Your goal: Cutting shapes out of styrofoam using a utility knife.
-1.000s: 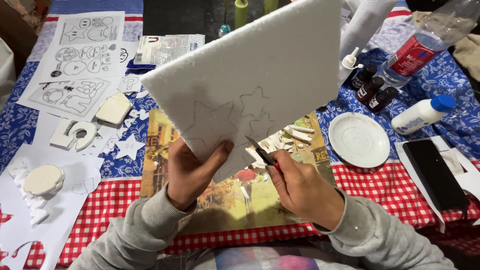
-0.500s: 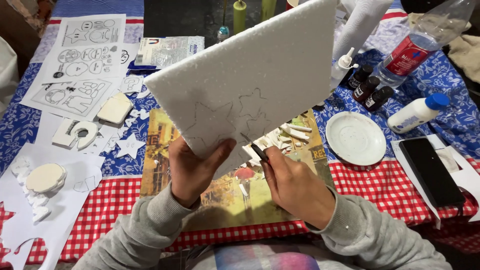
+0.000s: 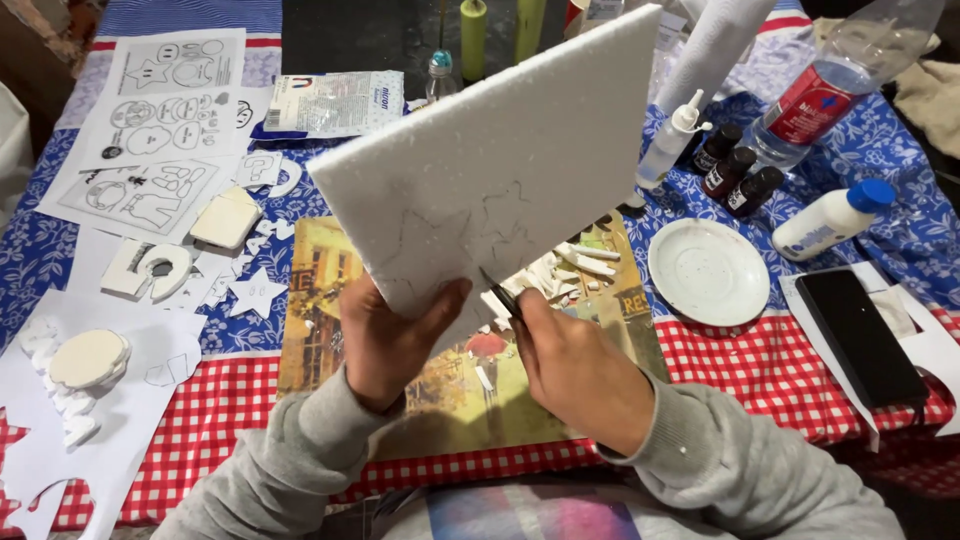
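Head view: the left hand (image 3: 385,340) grips the lower edge of a white foam board (image 3: 500,175) held tilted up above the worktop (image 3: 790,360), while the right hand (image 3: 575,365) is clenched around a small knife (image 3: 500,292) whose blade meets the board's bottom edge near pencilled star outlines. The step looks like cutting along a drawn line, which likely calls for a steady board and slow blade travel. Free room lies toward the white saucer (image 3: 710,270); bottles crowd behind
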